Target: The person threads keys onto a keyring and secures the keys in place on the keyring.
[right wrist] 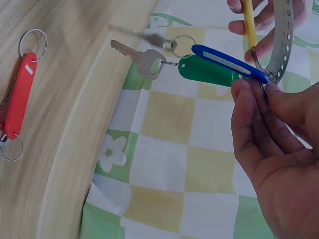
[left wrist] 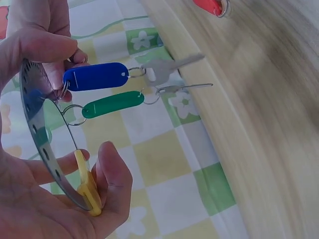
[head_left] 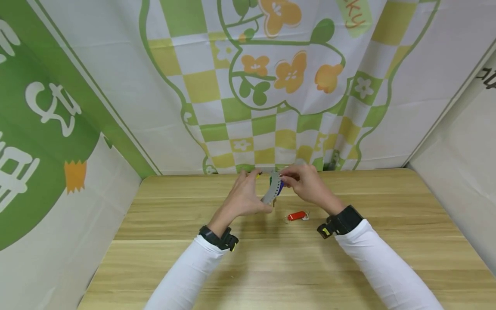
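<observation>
My left hand grips a curved metal strip pierced with a row of holes, thumb at one end and fingers at the other. A thin wire runs across the curve, and a yellow piece sits at one end by the fingers. A green key tag hangs from the wire by its ring, a key at its far end. Opposite, my right hand pinches the ring end of a blue key tag close against the wire. This tag also carries a key.
A red key tag with rings lies on the wooden table, below the hands in the head view. Behind the table's back edge hangs a checked, flower-printed cloth. Printed cloth also covers the left side.
</observation>
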